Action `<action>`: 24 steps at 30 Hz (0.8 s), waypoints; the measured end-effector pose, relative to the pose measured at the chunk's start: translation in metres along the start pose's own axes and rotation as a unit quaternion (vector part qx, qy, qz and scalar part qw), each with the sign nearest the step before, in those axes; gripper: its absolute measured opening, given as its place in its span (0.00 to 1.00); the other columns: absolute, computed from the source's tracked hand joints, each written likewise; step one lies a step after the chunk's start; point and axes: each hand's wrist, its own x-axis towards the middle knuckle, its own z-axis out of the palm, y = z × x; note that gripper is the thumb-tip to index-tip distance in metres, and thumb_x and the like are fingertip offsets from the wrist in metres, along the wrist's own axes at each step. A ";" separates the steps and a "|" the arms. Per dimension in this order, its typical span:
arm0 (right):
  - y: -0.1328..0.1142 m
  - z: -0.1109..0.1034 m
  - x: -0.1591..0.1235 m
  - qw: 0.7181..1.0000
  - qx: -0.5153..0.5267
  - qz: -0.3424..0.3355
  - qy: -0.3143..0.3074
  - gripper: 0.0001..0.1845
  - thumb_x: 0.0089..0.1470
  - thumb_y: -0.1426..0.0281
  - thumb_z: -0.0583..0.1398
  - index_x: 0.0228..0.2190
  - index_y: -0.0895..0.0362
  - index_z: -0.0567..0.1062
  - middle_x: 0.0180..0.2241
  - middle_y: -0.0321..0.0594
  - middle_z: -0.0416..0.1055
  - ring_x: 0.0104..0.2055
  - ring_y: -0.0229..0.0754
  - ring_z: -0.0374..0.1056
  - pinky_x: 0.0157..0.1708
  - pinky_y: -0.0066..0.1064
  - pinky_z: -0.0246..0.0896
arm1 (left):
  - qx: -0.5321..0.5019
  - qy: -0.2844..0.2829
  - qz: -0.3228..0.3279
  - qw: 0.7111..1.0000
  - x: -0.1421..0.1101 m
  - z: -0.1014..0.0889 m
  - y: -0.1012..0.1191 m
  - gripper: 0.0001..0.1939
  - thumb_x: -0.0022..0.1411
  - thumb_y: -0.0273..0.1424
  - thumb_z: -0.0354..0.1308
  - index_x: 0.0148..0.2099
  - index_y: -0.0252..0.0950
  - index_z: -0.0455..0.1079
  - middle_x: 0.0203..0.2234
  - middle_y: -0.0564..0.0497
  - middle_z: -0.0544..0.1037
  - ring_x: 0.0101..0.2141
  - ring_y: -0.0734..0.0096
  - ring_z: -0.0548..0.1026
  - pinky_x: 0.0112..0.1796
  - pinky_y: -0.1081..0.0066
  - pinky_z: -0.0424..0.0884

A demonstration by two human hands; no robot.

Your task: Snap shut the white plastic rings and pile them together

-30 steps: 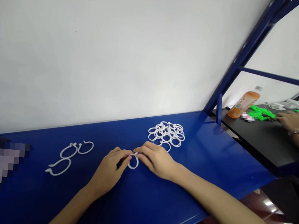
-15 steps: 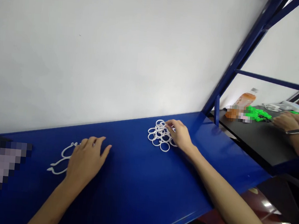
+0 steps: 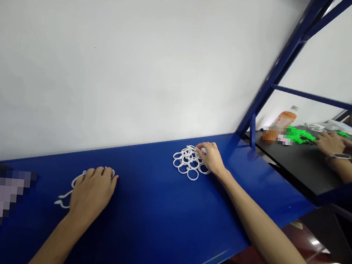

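Note:
Toward the left of the blue tabletop, several thin white curved pieces [image 3: 62, 202] with knobbed ends lie partly under my left hand [image 3: 92, 192]. That hand rests palm down over them, fingers slightly apart and fingertips bent toward the surface; part of a white loop shows by the index finger. Right of centre is a loose heap of thin white plastic rings [image 3: 192, 174], overlapping each other. My right hand [image 3: 211, 156] is at the heap's right edge, its thumb and bent index finger pinched on a white ring. Its other fingers are curled and partly hidden.
A blue metal frame post [image 3: 268, 84] rises at the table's right end. Beyond it, a black table [image 3: 287, 162] carries an orange drink bottle [image 3: 284, 119] and bright green pieces [image 3: 300, 135], near another person's hands. A pixelated package [image 3: 0, 199] lies far left. A white wall stands behind.
My left hand has moved slightly left and lowered onto the white curved pieces, its thumb now closer to its fingers. My right hand stays at the ring heap with little change.

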 end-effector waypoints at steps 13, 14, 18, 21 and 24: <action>-0.046 -0.020 -0.007 0.995 0.000 -0.083 0.063 0.09 0.65 0.69 0.57 0.39 0.56 0.77 0.39 0.45 0.77 0.44 0.52 0.63 0.47 0.45 0.64 | -0.102 0.066 0.082 0.989 0.000 0.000 0.018 0.16 0.70 0.35 0.43 0.40 0.37 0.71 0.36 0.44 0.78 0.40 0.52 0.72 0.41 0.57 0.65; -0.055 -0.021 -0.011 0.994 0.018 -0.096 0.053 0.08 0.65 0.69 0.57 0.40 0.56 0.77 0.39 0.45 0.77 0.45 0.51 0.63 0.47 0.44 0.64 | -0.133 0.082 0.106 0.982 0.000 -0.002 0.022 0.15 0.70 0.35 0.44 0.40 0.37 0.71 0.36 0.45 0.78 0.39 0.54 0.72 0.41 0.58 0.65; -0.098 -0.014 -0.031 0.980 0.124 -0.145 -0.055 0.08 0.66 0.67 0.58 0.42 0.57 0.76 0.41 0.44 0.77 0.43 0.46 0.68 0.48 0.41 0.65 | -0.241 0.147 0.220 0.934 -0.006 -0.014 0.044 0.11 0.71 0.32 0.48 0.41 0.39 0.71 0.35 0.50 0.78 0.37 0.64 0.73 0.43 0.62 0.65; -0.123 -0.003 -0.046 0.957 0.227 -0.095 -0.155 0.10 0.64 0.64 0.60 0.43 0.57 0.75 0.38 0.40 0.77 0.38 0.40 0.72 0.40 0.33 0.67 | -0.256 0.194 0.278 0.905 -0.011 -0.022 0.059 0.08 0.70 0.28 0.51 0.41 0.39 0.72 0.34 0.51 0.79 0.37 0.66 0.74 0.44 0.63 0.66; -0.134 0.007 -0.055 0.931 0.296 -0.019 -0.211 0.08 0.63 0.65 0.60 0.39 0.57 0.74 0.30 0.35 0.76 0.30 0.36 0.71 0.32 0.27 0.65 | -0.236 0.234 0.320 0.887 -0.015 -0.024 0.069 0.08 0.68 0.26 0.52 0.38 0.38 0.72 0.31 0.52 0.78 0.35 0.67 0.74 0.42 0.64 0.66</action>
